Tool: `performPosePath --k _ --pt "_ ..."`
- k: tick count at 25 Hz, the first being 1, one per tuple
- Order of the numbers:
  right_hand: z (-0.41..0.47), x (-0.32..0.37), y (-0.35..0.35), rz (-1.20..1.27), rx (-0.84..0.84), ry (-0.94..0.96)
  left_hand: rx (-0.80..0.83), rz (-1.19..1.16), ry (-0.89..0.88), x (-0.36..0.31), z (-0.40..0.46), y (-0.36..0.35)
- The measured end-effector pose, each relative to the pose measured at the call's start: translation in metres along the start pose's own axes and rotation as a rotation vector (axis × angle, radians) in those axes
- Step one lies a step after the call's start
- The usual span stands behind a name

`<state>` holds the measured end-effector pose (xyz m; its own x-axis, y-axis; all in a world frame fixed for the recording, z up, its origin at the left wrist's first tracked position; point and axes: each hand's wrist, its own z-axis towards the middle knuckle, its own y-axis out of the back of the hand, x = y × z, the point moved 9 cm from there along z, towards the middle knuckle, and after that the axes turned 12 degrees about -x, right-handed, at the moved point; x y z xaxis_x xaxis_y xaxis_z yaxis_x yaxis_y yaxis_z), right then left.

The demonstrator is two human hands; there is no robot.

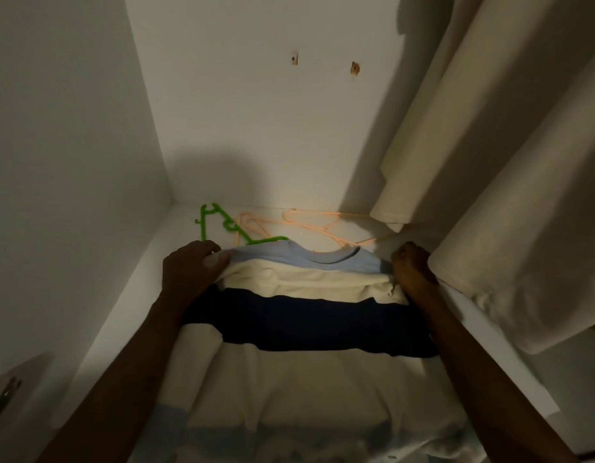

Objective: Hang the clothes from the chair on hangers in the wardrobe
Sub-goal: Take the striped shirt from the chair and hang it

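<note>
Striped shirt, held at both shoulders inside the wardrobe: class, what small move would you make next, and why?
Probably free one hand and pick up the green hanger. The left hand and right hand each grip a shoulder of the striped shirt, whose neckline holds no hanger, while the green one and the peach hangers lie loose on the wardrobe floor just beyond its collar.

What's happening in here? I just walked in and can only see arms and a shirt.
A person holds a striped shirt by its shoulders inside a wardrobe, left hand and right hand gripping either side. A green hanger and peach hangers lie beyond it. Cream garments hang at the right.
</note>
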<state>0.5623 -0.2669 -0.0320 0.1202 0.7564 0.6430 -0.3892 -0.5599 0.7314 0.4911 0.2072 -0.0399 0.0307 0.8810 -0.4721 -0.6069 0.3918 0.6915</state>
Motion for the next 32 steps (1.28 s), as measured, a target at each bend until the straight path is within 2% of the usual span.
performPosePath --k 3,6,9,11,12,15,17,21,23,25,28,30,32 --pt "0.016 0.038 -0.032 -0.051 0.013 0.023 -0.022 -0.015 0.033 0.006 -0.001 0.0" --pt "0.031 0.049 -0.064 -0.233 0.057 0.101 -0.206 -0.054 -0.026 0.002 0.0 0.014" --pt "0.034 0.054 -0.072 -0.397 0.03 0.232 -0.266 -0.074 -0.042 0.005 0.001 0.022" --pt "0.037 0.056 -0.071 -0.387 0.007 0.314 -0.278 -0.08 -0.034 0.007 0.002 0.023" --pt "0.039 0.056 -0.069 -0.299 0.013 0.3 -0.29 -0.077 -0.03 0.007 0.002 0.024" --pt "0.047 0.053 -0.058 0.123 0.03 0.091 -0.307 -0.056 -0.02 0.007 0.004 0.021" --pt "0.048 0.065 -0.037 0.178 0.008 0.112 -0.299 -0.053 -0.012 0.01 0.007 0.017" --pt "0.072 0.107 -0.034 0.161 0.162 0.248 -0.301 -0.045 0.01 0.016 0.01 0.015" --pt "0.081 0.132 -0.032 0.042 0.13 0.275 -0.328 -0.03 -0.025 0.011 0.009 0.017" --pt "0.081 0.146 -0.029 0.052 0.093 0.254 -0.386 -0.04 -0.061 0.006 0.005 0.024" --pt "0.067 0.152 -0.023 -0.044 0.083 0.322 -0.447 -0.039 -0.107 -0.015 0.004 0.033" --pt "0.068 0.143 -0.017 -0.081 0.03 0.32 -0.387 -0.076 -0.168 -0.048 0.001 0.025" --pt "0.065 0.146 -0.012 -0.069 -0.017 0.365 -0.278 -0.168 -0.3 -0.099 -0.004 0.009"
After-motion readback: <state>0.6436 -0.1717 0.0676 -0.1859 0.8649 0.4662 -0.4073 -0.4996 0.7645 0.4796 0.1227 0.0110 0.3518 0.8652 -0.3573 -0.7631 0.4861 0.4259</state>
